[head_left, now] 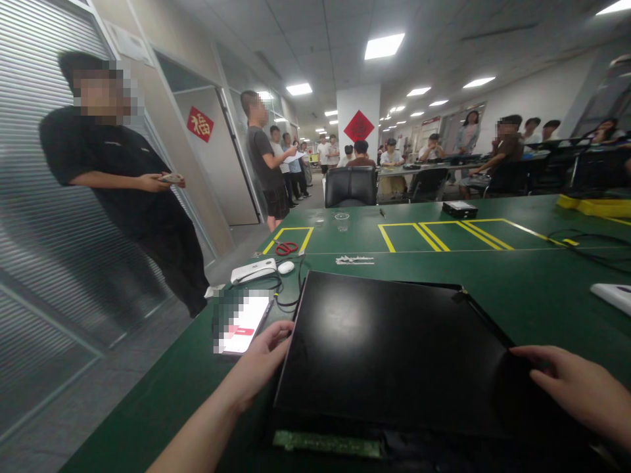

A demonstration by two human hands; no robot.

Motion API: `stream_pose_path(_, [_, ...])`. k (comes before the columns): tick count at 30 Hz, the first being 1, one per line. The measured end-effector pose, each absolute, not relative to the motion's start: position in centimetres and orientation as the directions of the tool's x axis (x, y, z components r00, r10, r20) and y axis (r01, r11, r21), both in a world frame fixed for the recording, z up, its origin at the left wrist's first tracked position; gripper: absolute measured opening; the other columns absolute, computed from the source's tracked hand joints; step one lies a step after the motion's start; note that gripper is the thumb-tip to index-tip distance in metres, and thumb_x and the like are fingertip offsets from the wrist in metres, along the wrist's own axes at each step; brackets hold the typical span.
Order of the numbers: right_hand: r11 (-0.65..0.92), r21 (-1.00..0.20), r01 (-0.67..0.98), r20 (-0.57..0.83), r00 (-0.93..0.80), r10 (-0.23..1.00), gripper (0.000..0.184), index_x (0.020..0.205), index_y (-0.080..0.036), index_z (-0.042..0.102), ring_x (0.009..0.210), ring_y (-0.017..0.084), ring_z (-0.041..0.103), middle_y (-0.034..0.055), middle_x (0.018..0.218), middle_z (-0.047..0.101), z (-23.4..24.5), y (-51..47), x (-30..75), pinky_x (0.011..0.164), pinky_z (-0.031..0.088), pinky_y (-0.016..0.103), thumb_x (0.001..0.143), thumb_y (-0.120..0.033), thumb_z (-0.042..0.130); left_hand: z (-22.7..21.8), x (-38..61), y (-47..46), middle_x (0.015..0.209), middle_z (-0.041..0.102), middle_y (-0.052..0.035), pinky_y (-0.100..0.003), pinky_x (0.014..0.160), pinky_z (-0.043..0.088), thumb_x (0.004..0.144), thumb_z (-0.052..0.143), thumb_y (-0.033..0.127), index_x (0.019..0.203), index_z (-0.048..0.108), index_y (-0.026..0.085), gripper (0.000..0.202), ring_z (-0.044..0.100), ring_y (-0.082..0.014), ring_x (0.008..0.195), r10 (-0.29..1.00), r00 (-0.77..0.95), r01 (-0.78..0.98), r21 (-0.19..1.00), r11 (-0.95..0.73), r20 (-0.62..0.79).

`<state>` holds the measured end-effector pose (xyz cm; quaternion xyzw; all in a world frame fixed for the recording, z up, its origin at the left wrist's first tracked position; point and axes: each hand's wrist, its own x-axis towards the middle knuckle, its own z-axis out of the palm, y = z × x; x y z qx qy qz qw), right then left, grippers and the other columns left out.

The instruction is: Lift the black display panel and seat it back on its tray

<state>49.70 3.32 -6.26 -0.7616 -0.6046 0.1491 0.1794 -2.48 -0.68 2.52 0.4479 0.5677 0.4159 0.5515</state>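
Note:
A black LCD panel [394, 355] lies in front of me over a black frame [486, 318], which shows along its far right edge. The panel sits a little askew to that frame. A green circuit board strip [328, 443] runs along its near edge. My left hand [263, 355] holds the panel's left edge, thumb and fingers closed against it. At the right edge my right hand [557, 374] pinches the rim; its fingertips are partly hidden in shadow. Beside my left hand is a lit phone or tablet [246, 322].
Left of the panel on the green table [148, 420] are a white device [254, 270], a white mouse [286, 267], cables and red-handled scissors [286, 248]. Small white pieces [355, 260], a plastic cup [342, 221] and a black box [459, 209] lie farther back. People stand and sit beyond.

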Motion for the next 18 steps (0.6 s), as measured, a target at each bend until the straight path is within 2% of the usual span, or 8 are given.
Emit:
stream_pose_path(4, [-0.205,-0.464,0.862,-0.017,0.223,0.975,0.049,0.094,-0.028,0.083,0.085,0.031,0.077,0.0086,0.101,0.082,-6.33,3.34,49.80,0.076,0.060,0.043,0.061,-0.043,0.048,2.61,-2.56,-0.72,0.114,0.080,-0.0068,-0.037,0.089,0.053,0.070,0.084,0.061,0.103,0.070,0.023,0.053,0.073,-0.0291,0.103,0.973,0.021,0.097,0.969,0.226,-0.229])
stream_pose_path(8, [-0.151,-0.462,0.874,0.041,0.192,0.981,0.043,0.088,-0.030,0.082,0.086,0.032,0.077,0.0073,0.098,0.082,-6.49,3.31,50.07,0.076,0.060,0.044,0.061,-0.043,0.051,2.36,-2.69,-0.61,0.107,0.082,-0.0061,-0.036,0.088,0.052,0.074,0.082,0.056,0.102,0.072,0.023,0.045,0.073,-0.0278,0.100,0.975,0.028,0.117,0.970,0.214,-0.219])
stream_pose_path(12, [-0.141,-0.466,0.874,0.039,0.179,0.983,0.039,0.086,-0.031,0.081,0.084,0.033,0.077,0.0075,0.096,0.082,-6.31,3.31,50.04,0.074,0.061,0.045,0.063,-0.042,0.052,2.11,-2.78,-0.46,0.103,0.082,-0.0061,-0.035,0.086,0.052,0.073,0.084,0.053,0.100,0.073,0.023,0.042,0.074,-0.0276,0.097,0.973,0.040,0.092,0.971,0.222,-0.227])
stream_pose_path(18, [-0.160,-0.416,0.895,0.033,0.191,0.981,0.046,0.089,-0.027,0.083,0.089,0.031,0.077,0.0086,0.100,0.082,-5.99,3.09,49.23,0.078,0.062,0.042,0.065,-0.039,0.046,2.00,-2.82,-0.41,0.105,0.082,-0.0072,-0.036,0.086,0.053,0.073,0.084,0.056,0.103,0.073,0.022,0.046,0.074,-0.0288,0.101,0.970,0.029,0.104,0.966,0.237,-0.241])
